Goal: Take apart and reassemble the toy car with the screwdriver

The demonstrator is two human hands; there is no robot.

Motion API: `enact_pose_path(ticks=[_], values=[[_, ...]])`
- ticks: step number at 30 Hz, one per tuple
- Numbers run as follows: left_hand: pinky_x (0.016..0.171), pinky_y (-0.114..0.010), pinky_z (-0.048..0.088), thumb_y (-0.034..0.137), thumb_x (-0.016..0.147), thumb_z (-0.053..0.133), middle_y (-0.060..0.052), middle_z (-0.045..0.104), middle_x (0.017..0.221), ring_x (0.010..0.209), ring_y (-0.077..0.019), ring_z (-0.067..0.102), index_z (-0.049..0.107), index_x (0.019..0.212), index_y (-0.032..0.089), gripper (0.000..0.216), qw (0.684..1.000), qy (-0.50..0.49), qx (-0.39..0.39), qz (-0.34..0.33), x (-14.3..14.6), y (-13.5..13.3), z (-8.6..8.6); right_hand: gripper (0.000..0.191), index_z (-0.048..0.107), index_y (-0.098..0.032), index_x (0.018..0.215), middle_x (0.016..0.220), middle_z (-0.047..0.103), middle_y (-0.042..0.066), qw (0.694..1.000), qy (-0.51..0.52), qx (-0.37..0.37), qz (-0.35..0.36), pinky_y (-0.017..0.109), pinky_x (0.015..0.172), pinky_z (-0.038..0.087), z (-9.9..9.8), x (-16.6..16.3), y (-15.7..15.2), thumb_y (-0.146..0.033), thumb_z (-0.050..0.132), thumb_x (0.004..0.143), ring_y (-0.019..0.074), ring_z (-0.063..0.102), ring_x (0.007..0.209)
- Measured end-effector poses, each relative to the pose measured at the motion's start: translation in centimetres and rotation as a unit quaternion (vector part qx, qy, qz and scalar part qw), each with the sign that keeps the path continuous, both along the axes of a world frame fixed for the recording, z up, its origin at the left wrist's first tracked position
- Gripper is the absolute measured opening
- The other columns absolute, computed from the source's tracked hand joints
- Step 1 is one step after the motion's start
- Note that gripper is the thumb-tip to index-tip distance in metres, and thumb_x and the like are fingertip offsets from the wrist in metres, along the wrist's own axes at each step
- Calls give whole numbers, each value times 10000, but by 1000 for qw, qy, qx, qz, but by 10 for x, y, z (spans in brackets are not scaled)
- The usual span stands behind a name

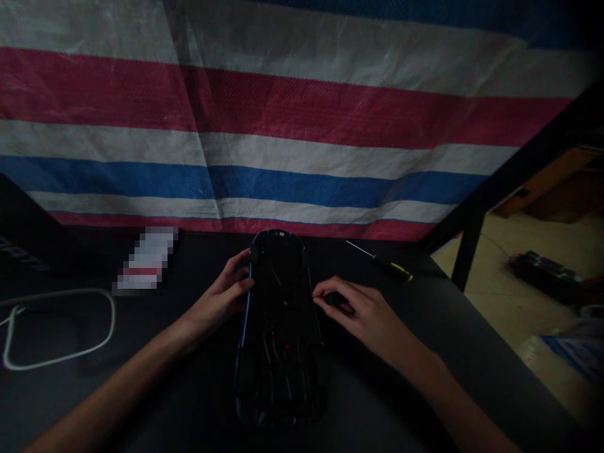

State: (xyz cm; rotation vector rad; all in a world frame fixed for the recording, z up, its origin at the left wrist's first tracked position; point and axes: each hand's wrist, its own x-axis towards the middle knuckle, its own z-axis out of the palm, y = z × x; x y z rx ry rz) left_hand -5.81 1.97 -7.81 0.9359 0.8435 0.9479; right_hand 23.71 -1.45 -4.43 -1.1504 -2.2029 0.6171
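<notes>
A dark toy car [283, 302] with blue edges lies upside down on the black table, its wheels and underside facing up. Along its left edge, my left hand [231, 286] grips the body, with the thumb on the rim and the fingers against the side. My right hand [356, 305] is at the car's right edge, its fingers closed around a small black-handled tool [336, 299]. The tool's far end is too dark to make out. Beyond that hand lies a screwdriver [391, 267] with a black and yellow handle, its thin shaft pointing to the back left.
A blurred-out pale rectangular item [148, 261] lies at the back left. Nearer on the left is a loop of white cable [113, 321]. A striped sheet [283, 163] hangs behind the table [448, 340]. On the floor at right sits a dark object [542, 274].
</notes>
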Motion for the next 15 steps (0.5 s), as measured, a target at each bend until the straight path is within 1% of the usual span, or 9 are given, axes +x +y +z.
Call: enact_pose_path(ticks=[6,11,13,15], values=[[921,-407,534,389,890,793,-20,628,1318,1105,-254,629,495,1488,460,671,1000,4,-3,4,1,-2,3,101,640,-274,1110,1071,756,22,1000,-1,-7,10,312,870,590,1,1,-1,-299,558,1057,175,731,963],[894,-383,544,422,863,820,-20,628,1344,1171,-287,618,519,1473,470,682,1000,15,-12,12,2,-2,4,109,638,-272,1117,1069,748,20,1000,1,-7,9,285,839,574,-2,1,-1,-318,557,1062,167,726,956],[897,-382,546,408,856,824,-22,616,1387,1190,-294,616,525,1469,464,685,1000,10,-14,14,2,-1,4,121,654,-279,1114,1041,750,19,1000,10,-15,-4,281,796,572,-2,0,-1,-349,577,1051,173,728,934],[903,-384,550,397,853,825,-19,609,1411,1188,-292,620,525,1465,462,685,1000,5,-15,14,3,-1,3,134,669,-288,1103,1011,749,16,999,26,-29,-35,272,727,559,1,-1,-1,-378,594,1038,174,723,889]])
